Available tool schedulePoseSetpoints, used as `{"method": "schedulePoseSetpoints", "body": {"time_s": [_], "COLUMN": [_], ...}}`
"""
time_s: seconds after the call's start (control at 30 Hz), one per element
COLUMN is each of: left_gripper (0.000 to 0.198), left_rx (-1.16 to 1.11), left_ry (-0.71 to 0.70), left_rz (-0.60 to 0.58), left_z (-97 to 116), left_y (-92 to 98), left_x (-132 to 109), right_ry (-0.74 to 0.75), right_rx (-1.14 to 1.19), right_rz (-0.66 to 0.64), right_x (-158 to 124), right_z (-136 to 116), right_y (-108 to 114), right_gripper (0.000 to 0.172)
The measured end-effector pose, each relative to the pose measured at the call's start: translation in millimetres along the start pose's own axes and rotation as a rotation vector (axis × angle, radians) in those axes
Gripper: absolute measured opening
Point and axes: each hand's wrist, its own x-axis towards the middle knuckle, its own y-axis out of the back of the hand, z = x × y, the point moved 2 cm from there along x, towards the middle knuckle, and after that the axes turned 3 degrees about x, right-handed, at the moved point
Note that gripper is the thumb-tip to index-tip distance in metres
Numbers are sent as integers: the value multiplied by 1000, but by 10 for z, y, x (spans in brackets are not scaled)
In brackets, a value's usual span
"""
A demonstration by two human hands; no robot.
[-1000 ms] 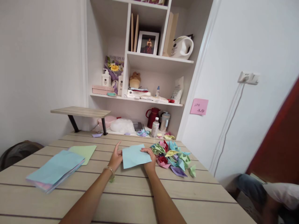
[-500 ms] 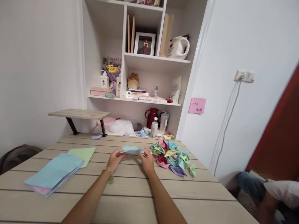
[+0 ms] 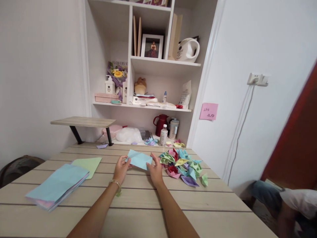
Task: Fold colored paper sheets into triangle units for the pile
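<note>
Between my hands is a light-blue rectangular piece of paper [image 3: 139, 159], held up just above the table and tilted toward me. My left hand [image 3: 122, 168] pinches its left end, thumb on the near face. At the right end, my right hand [image 3: 155, 170] grips the lower corner with its thumb, the forefinger raised behind the edge. Close to the right hand lies a pile of folded paper boats [image 3: 182, 162] in several colours. Off to the left is a stack of coloured paper sheets [image 3: 59, 181], blue on top, partly over a light-green sheet [image 3: 89, 164].
A small raised wooden stand [image 3: 84, 121] on black legs sits at the table's back left, a purple folded paper [image 3: 102, 146] beneath it. Behind the table, a shelf holds a bottle [image 3: 163, 135], a red jug [image 3: 160, 125] and a plastic bag [image 3: 129, 135]. A person [image 3: 284, 201] sits at the far right.
The light-blue paper has turned from nearly edge-on to showing its broad face, its right end now lower. Both hands stay at its ends; my right fingers have shifted upward.
</note>
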Motion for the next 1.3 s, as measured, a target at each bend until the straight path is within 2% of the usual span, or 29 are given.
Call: {"method": "schedulePoseSetpoints", "body": {"time_s": [0.1,0.2,0.27,0.33,0.4,0.5,0.6,0.67,0.83,1.0,1.13,1.3], "left_gripper": [48,49,44,37,29,20,24,31,45,39,36,35], "left_rx": [-40,-95,-100,-91,-74,-38,-5,9,8,44,80,92], "left_ry": [-2,-30,-36,-31,-23,23,102,128,89,36,14,1], "left_rz": [-26,57,124,144,112,2,-137,-180,-153,-54,-100,-158], "left_z": [-2,0,8,19,26,10,-29,-49,-40,-10,-6,-32], "left_y": [-35,-14,16,35,31,-17,-81,-102,-74,-21,-27,-43], "left_x": [-16,-11,-7,-10,-26,-66,-105,-114,-77,-39,-39,-45], "right_ry": [0,-50,-119,-178,-198,-168,-145,-140,-168,-178,-159,-189], "right_rx": [-85,-60,15,60,51,27,20,3,-42,-103,-122,14], "right_rz": [16,-3,-58,-91,-80,-31,-7,-13,-158,-281,-290,-285], "right_x": [11,-2,-27,-53,-65,-58,-55,-63,-77,-66,-53,-52], "right_z": [1,15,39,64,83,88,73,60,83,141,98,35], "right_y": [21,-3,-46,-80,-86,-61,-44,-49,-100,-121,-127,-136], "right_gripper": [38,41,45,43,36,30,35,37,34,36,35,44]}}
